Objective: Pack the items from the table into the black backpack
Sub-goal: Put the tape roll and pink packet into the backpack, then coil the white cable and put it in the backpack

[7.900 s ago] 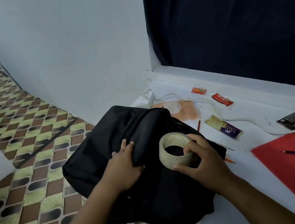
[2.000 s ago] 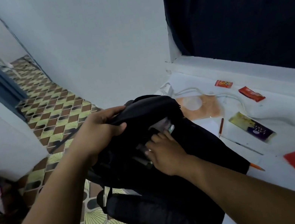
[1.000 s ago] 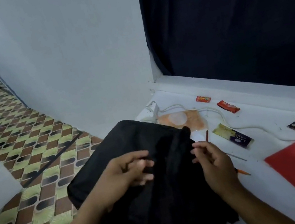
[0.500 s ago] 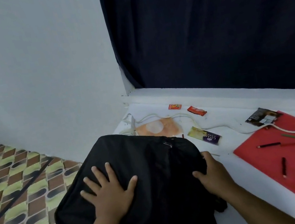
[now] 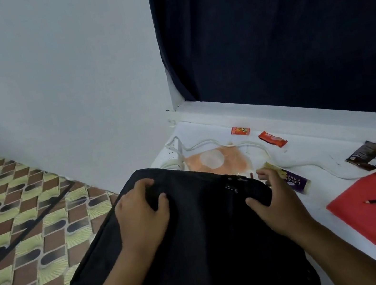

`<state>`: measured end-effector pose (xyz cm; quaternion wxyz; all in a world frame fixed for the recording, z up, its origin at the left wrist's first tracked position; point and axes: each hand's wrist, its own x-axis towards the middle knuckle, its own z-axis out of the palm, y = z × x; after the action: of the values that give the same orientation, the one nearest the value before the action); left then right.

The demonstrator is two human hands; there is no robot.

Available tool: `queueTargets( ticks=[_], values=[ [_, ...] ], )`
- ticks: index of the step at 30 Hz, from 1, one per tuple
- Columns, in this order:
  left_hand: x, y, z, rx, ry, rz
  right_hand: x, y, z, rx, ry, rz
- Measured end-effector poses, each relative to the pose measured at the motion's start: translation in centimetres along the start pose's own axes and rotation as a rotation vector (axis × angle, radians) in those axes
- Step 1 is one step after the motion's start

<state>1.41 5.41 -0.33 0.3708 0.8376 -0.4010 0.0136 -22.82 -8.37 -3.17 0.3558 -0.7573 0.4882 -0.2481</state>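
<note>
Hands on the black backpack point(image 5: 206, 239): the left hand point(image 5: 142, 215) lies on its upper left panel, fingers curled and bunching the soft fabric, while the right hand point(image 5: 278, 204) grips its right top corner, thumb on top and fingers wrapped over the edge. Backpack hangs half off the left end of the white counter point(image 5: 309, 153) over the patterned tile floor point(image 5: 20, 222), long axis running from the person toward the far wall, zipper pull point(image 5: 231, 188) near its top. Matte woven cloth, rounded corners, with a purple-and-yellow foil packet point(image 5: 294, 180) just beside the right fingers.
</note>
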Motion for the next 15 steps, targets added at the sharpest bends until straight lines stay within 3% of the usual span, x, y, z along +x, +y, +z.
queueTargets(
  ticks=[6,12,15],
  values=[
    [8.5,1.0,3.4,0.099,-0.215,-0.02,7.6,-2.4,2.2,0.07,-0.025,-0.107],
    [16.3,0.3,8.5,0.529,-0.614,-0.213,15.8,-4.0,6.4,0.103,-0.071,-0.148],
    [18.2,-0.9,10.7,0.46,-0.781,-0.327,18.8,-4.7,9.0,0.067,-0.147,-0.174]
  ],
)
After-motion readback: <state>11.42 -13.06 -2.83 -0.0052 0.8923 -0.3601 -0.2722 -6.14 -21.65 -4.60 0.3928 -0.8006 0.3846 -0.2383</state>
